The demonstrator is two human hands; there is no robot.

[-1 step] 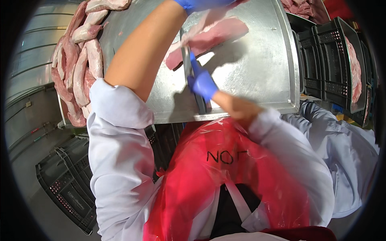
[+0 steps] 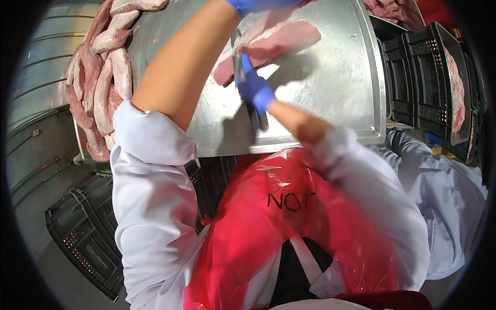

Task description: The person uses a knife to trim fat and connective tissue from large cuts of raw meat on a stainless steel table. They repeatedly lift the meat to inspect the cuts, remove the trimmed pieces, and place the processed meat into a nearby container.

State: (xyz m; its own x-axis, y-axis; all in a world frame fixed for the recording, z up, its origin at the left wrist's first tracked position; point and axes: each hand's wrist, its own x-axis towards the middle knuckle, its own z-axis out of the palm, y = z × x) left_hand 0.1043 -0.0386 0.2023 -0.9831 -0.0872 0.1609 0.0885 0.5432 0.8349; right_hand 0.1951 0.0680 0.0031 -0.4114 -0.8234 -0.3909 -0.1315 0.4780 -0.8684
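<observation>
On the metal work surface [image 2: 341, 98] lies a long pink piece of meat [image 2: 289, 41], probably a loin, with a pale flap along its far side. My right hand [image 2: 256, 92], in a blue glove, is closed around a knife [image 2: 238, 68]. Its index finger stretches along the knife, and the blade crosses the meat near its left end. My left hand [image 2: 263, 4], also blue-gloved, reaches to the top edge beyond the meat. The pale flap rises toward that hand. Its fingers are blurred and cut off by the picture's edge, so its hold is hidden.
Several long meat pieces [image 2: 105, 90] are heaped at the left of the surface. Dark crates [image 2: 421, 77] stand at the right, one with meat in it, below a container of cut meat [image 2: 385, 11]. Another dark crate [image 2: 90, 243] sits low at left. A white sleeve [image 2: 439, 206] shows at right.
My right hand and the knife have shifted slightly away from me and to the left. The meat's right end has lifted or moved a little. My left hand stays at the top edge.
</observation>
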